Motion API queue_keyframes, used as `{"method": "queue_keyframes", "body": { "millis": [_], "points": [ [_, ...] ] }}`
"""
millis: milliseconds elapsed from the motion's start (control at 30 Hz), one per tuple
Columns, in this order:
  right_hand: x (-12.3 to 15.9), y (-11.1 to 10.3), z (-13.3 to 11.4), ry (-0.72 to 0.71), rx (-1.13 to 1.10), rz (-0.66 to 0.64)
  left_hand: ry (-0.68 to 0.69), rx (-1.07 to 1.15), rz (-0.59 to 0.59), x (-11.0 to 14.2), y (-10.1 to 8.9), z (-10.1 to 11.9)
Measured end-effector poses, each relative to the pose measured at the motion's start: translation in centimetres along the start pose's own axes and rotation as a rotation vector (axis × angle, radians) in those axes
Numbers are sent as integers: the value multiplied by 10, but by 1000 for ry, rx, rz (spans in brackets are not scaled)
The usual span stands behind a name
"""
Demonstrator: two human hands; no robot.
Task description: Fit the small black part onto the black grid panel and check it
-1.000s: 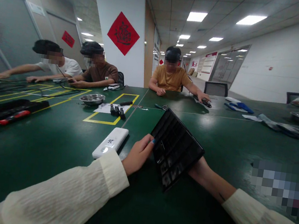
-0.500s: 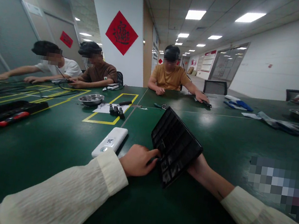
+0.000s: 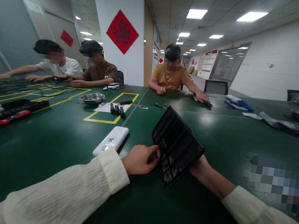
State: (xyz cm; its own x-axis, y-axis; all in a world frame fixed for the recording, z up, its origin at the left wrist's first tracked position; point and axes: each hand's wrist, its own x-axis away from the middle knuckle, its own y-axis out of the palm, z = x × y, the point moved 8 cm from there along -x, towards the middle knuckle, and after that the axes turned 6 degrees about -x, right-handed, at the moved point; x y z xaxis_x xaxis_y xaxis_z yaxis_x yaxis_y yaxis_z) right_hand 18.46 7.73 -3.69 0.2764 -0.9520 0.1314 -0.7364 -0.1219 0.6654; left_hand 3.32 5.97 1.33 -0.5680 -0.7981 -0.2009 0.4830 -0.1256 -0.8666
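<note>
A black compartment box is held up on its tilted side over the green table, its grid of small cells facing me. My right hand grips it from behind at the lower right; most of those fingers are hidden by the box. At its lower left edge is my left hand, fingers curled and thumb and forefinger drawn together against the box. Whether a small thing is between those fingertips I cannot make out. A white power bank marked 26 lies just beyond my left wrist.
Past the power bank, black parts lie on white paper inside yellow tape, beside a metal bowl. Green-handled pliers lie farther off. A red-handled tool is at left. Several people sit around the table.
My left forefinger has bent, having been straighter against the box. The box and my right hand have hardly moved. A white-gloved hand has come in at the far left.
</note>
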Motion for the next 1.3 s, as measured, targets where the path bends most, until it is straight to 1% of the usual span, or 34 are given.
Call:
{"method": "queue_keyframes", "body": {
  "millis": [167, 233, 333, 433, 533, 600, 667, 733, 767, 800, 867, 967, 1033, 1167, 1300],
  "points": [
    [-1, -1, 2, 23, -1, -4, -10, -107, -6, -1, -2, 1],
    [0, -1, 2, 23, 2, 8, 22, -168, -22, 0, -2, 4],
    [1, 0, 2, 29, 7, 25, 62, -208, -9, 1, -3, 7],
    [1, 2, 1, 32, 8, 22, 52, -156, 25, 1, -4, 5],
    [0, 1, 1, 29, -1, 22, 35, -34, 67, 1, -7, 3],
    [-1, 0, 1, 26, -12, 28, 12, 46, 143, 1, -13, 2],
    [0, -2, 1, 26, -24, 35, -2, 84, 280, 2, -24, 1],
    [1, -3, 0, 23, -47, 49, 17, 86, 424, 5, -33, 0],
    [1, -2, 0, 22, -62, 59, 34, 95, 478, 5, -36, 0],
    [2, -2, 0, 24, -77, 76, 50, 119, 508, 5, -37, 0],
    [3, -2, 0, 36, -94, 112, 44, 235, 508, 2, -34, -6],
    [4, -1, 0, 48, -82, 142, -43, 429, 460, -3, -25, -18],
    [4, -1, -1, 48, -71, 142, -103, 500, 447, -5, -22, -25],
    [6, -1, -1, 51, -78, 170, -181, 521, 457, -5, -22, -34],
    [10, 2, -2, 86, -81, 214, -189, 520, 486, -4, -25, -36]
  ]
}}
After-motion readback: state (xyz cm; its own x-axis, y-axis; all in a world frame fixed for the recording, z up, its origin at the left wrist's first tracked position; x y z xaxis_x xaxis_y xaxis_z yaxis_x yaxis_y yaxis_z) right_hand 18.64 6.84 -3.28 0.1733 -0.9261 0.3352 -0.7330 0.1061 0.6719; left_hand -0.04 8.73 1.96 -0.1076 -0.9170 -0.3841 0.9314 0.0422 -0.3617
